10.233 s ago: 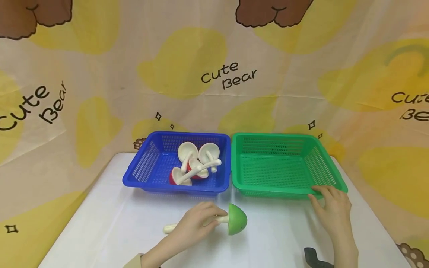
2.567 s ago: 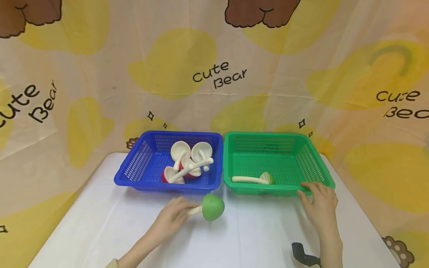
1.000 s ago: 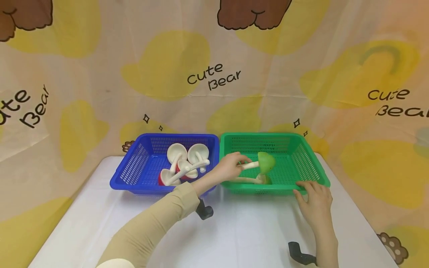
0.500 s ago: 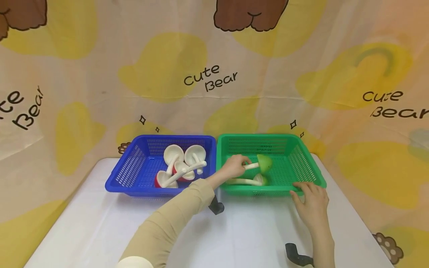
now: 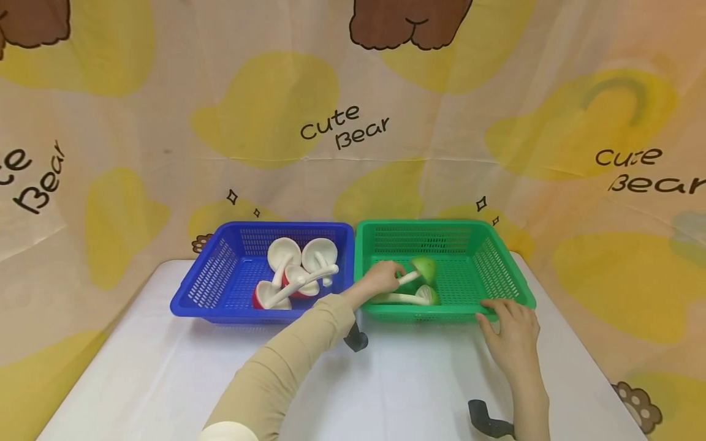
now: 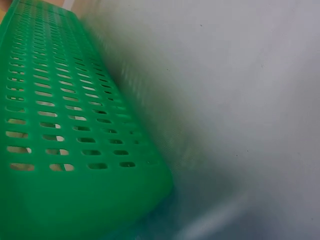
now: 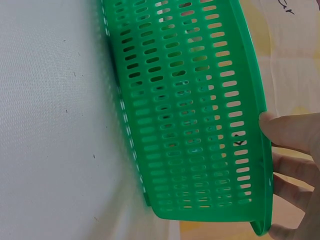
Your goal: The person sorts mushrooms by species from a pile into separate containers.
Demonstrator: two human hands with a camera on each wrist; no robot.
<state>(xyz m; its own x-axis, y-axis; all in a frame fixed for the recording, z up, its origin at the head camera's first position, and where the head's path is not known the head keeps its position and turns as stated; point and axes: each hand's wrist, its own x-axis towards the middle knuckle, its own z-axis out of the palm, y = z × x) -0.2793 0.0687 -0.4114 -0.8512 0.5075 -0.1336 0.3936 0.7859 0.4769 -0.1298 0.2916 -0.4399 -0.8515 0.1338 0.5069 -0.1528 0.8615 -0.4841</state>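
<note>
Over the left part of the green basket (image 5: 452, 310), my left hand (image 5: 383, 277) pinches the white stem of a green-capped toy mushroom (image 5: 424, 267). Its cap points right and sits low inside the basket. A second green-capped toy mushroom (image 5: 405, 299) lies along the basket's front wall, its stem to the left. My right hand (image 5: 513, 331) holds the front rim near the right corner. In the right wrist view the thumb (image 7: 292, 131) is on the near side of the rim, with the fingers beyond it. The left wrist view shows only the basket wall (image 6: 60, 195) and the table.
To the left, a blue basket (image 5: 187, 303) touches or nearly touches the green one and holds several red-capped toy mushrooms (image 5: 284, 252). Both stand on a white-covered table (image 5: 408, 380), with a patterned cloth (image 5: 265, 110) behind. Black curved pieces (image 5: 488, 421) hang at both wrists.
The left hand has carried the second green mushroom from in front of the baskets into the green basket; its cap has just lowered. The first lay there before. The right hand stays on the rim.
</note>
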